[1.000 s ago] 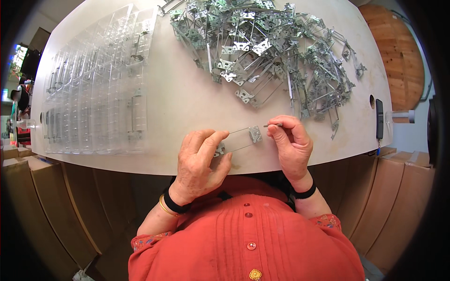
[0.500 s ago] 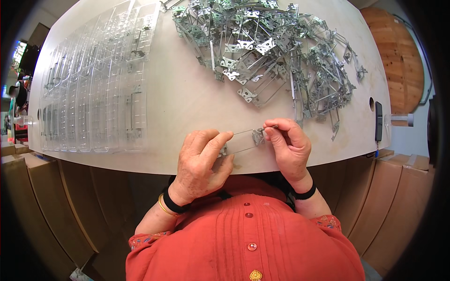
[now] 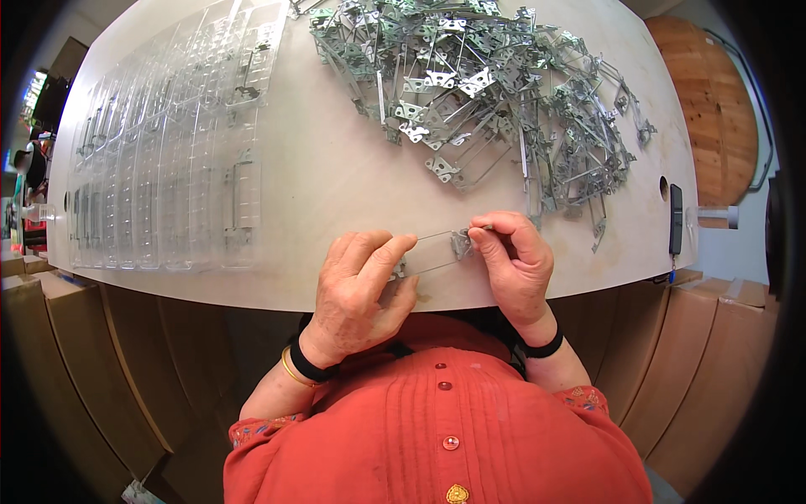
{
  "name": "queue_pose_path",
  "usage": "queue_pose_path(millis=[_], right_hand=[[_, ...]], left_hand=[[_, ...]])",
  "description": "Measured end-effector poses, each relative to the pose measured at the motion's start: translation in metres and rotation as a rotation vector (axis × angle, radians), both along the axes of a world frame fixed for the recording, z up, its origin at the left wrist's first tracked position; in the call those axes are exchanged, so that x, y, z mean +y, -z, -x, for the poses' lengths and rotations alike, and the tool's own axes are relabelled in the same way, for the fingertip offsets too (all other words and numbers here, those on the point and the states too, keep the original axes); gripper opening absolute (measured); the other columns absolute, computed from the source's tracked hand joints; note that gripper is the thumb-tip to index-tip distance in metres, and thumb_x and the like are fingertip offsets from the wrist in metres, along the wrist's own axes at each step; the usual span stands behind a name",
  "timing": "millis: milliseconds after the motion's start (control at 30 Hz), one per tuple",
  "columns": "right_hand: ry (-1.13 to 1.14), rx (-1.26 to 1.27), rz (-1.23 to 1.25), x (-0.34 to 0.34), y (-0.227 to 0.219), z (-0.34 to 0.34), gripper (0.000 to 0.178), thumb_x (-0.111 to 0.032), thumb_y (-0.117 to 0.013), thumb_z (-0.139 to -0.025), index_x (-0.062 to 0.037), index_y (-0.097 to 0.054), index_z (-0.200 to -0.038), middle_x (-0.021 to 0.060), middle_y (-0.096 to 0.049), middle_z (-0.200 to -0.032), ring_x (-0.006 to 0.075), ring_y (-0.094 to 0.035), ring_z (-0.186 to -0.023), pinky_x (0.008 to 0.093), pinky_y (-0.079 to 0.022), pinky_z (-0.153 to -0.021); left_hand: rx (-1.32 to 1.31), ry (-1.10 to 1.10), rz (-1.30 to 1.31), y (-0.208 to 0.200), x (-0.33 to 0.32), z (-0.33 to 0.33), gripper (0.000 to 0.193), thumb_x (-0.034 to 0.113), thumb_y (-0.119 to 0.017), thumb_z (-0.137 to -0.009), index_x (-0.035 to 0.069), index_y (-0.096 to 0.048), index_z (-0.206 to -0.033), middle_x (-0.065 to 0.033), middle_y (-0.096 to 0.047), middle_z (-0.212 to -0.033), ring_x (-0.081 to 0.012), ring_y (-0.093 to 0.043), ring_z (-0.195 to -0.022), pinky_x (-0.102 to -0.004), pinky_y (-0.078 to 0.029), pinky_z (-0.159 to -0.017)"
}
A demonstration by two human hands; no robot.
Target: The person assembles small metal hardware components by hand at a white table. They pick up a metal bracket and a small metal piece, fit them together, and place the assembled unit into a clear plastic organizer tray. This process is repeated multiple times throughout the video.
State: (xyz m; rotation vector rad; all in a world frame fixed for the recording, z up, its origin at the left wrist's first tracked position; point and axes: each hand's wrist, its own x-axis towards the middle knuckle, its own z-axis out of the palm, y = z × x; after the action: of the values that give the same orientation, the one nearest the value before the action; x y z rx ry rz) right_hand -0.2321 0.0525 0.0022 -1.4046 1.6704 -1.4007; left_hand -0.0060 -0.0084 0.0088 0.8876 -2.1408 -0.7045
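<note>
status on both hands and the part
Left fingers hold metal frame by left end. Right fingers pinch tiny, mostly hidden piece at right end. Metal pile beyond, not in the way.

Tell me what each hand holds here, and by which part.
The left hand holds a metal frame by its left end. The right hand pinches a small piece at the frame's right end; the fingers mostly hide it, so which part cannot be told.
</note>
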Motion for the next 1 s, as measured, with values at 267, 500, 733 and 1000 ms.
queue_pose_path(millis=[267,500,733,1000], right_hand=[[0.001,-0.032,-0.006,0.0006,0.0031,-0.0003,0.012,-0.002,-0.078,-0.098,-0.0028,-0.071,-0.108,0.0035,-0.071,-0.097,0.0096,-0.064,-0.081,0.0253,-0.053,-0.074],[0.004,0.074,-0.014,-0.0026,-0.0029,-0.002,0.011,-0.001,-0.077,-0.099,-0.0021,-0.071,-0.107,0.0037,-0.07,-0.095,0.0097,-0.064,-0.08,0.0257,-0.052,-0.072],[-0.006,0.034,0.001,-0.0043,-0.0003,-0.0028,0.011,0.0,-0.077,-0.098,-0.0016,-0.071,-0.107,0.0043,-0.07,-0.095,0.0099,-0.064,-0.078,0.0253,-0.052,-0.07],[0.008,0.029,-0.019,-0.0041,-0.001,-0.0035,0.01,0.0,-0.078,-0.098,-0.0011,-0.071,-0.105,0.0049,-0.07,-0.096,0.01,-0.064,-0.078,0.0254,-0.053,-0.07]], left_hand=[[0.002,0.0,0.001,-0.0002,-0.0003,0.0,0.05,0.001,-0.08,-0.073,0.002,-0.072,-0.122,-0.0154,-0.067,-0.107,-0.0304,-0.064,-0.092,-0.0415,-0.053,-0.081],[0.006,0.005,0.003,0.0,-0.001,-0.0001,0.049,0.001,-0.08,-0.073,0.002,-0.072,-0.122,-0.0155,-0.067,-0.107,-0.0314,-0.064,-0.092,-0.0418,-0.053,-0.08],[0.009,0.004,-0.002,0.0009,-0.0008,0.0003,0.049,0.002,-0.08,-0.074,0.002,-0.072,-0.122,-0.0155,-0.067,-0.107,-0.0317,-0.064,-0.092,-0.0422,-0.053,-0.08],[0.013,0.001,0.001,0.0004,-0.0008,0.0009,0.048,0.002,-0.081,-0.074,0.002,-0.072,-0.121,-0.0152,-0.068,-0.106,-0.0319,-0.064,-0.092,-0.0426,-0.053,-0.082]])
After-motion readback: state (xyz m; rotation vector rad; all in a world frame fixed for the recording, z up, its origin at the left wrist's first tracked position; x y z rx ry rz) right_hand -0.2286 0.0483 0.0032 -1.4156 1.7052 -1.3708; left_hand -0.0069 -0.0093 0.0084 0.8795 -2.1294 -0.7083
